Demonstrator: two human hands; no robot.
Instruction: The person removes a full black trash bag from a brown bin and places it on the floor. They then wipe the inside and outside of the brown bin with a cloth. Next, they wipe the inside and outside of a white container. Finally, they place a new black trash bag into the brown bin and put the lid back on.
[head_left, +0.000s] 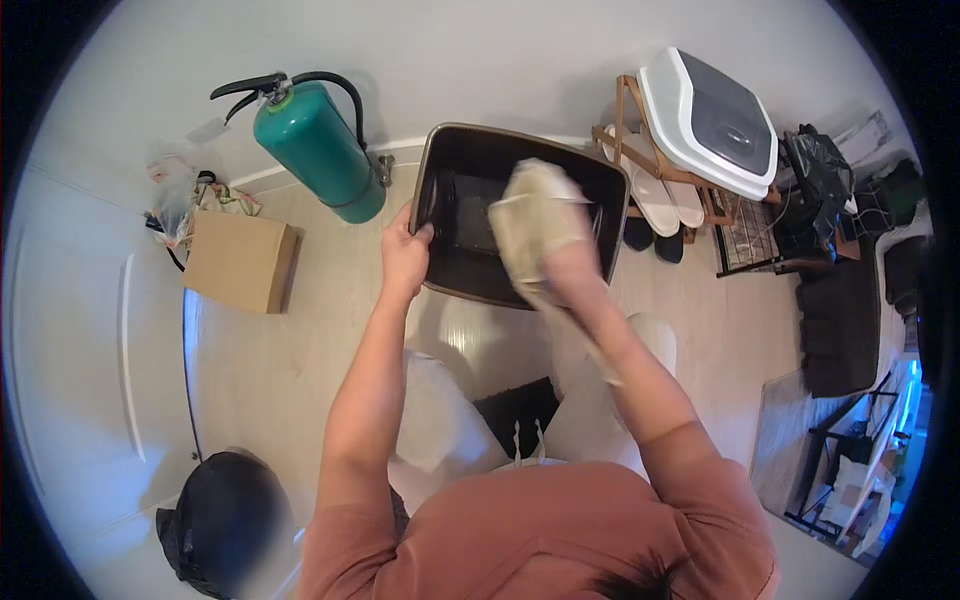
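A dark plastic bin is tilted so that its open top faces me. My left hand grips the bin's left rim, thumb inside. My right hand is at the bin's opening, closed on a pale cloth that is blurred by motion and covers most of the fingers. One strip of the cloth trails down along my right forearm. Whether the cloth touches the bin's inner wall cannot be told.
Left of the bin are a green fire extinguisher, a cardboard box and a black bag. To its right, a white and grey lid rests on a wooden rack with slippers. A black mat lies between my knees.
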